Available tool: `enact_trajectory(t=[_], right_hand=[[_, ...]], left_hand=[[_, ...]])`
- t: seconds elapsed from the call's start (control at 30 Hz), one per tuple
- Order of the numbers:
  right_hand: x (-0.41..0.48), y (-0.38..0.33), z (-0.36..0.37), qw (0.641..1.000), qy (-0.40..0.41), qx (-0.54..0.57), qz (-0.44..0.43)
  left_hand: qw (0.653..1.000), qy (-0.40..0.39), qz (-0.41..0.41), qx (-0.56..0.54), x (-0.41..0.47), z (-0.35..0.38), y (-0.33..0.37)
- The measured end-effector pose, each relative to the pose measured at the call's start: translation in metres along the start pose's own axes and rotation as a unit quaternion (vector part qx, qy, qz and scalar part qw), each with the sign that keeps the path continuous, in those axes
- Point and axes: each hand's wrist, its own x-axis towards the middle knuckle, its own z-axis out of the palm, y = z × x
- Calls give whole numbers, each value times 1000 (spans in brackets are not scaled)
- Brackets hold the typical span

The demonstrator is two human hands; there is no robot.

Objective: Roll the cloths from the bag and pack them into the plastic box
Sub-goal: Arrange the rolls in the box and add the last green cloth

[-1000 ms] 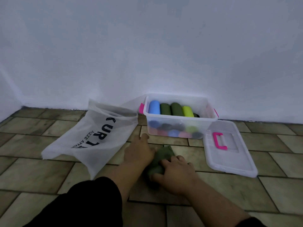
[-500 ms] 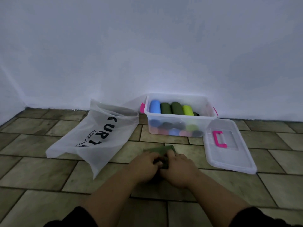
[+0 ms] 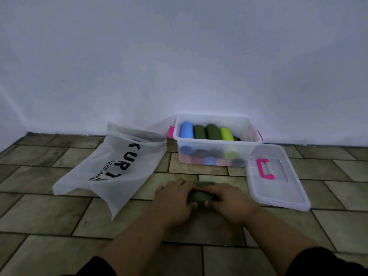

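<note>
A dark green cloth point(image 3: 199, 194) lies on the tiled floor in front of me, partly rolled, with a flat strip showing beyond the roll. My left hand point(image 3: 175, 198) and my right hand point(image 3: 227, 200) grip the roll from either side, fingers curled over it and thumbs underneath. Behind it, against the wall, the clear plastic box point(image 3: 252, 134) holds several rolled cloths: blue, dark green and lime on top, more colours below. A white mesh bag point(image 3: 111, 166) with black lettering lies flat to the left.
The box's clear lid point(image 3: 278, 188) with a pink handle lies on the floor right of my hands. Pink latches show on the box's sides. A white wall runs along the back, and brown tiles cover the floor.
My left hand came back from the cloth's far edge to join the right on the roll. The flat part of the cloth has become shorter as the roll moved forward.
</note>
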Motion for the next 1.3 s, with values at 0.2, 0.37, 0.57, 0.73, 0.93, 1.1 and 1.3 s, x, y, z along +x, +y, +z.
enact_trajectory(t=[0.2, 0.37, 0.57, 0.73, 0.93, 1.1, 1.3], right_hand=[[4, -2, 14, 995, 86, -54, -21], [9, -7, 9, 996, 66, -12, 58], [14, -24, 5, 979, 8, 79, 186], [2, -36, 9, 951, -15, 213, 222], [-18, -39, 18, 931, -12, 309, 195], [-22, -38, 8, 832, 18, 511, 214], [-13, -23, -24, 798, 10, 560, 223]], left_hand=[[996, -40, -77, -33, 19, -5, -4], [972, 90, -206, -64, 21, -1, 1], [761, 79, -429, -480, 13, -1, 36], [723, 70, -409, -552, 10, 4, 46], [710, 73, -377, -591, -1, 2, 41], [657, 40, -361, -661, -9, 2, 45], [798, 62, -231, -553, 18, -14, 54]])
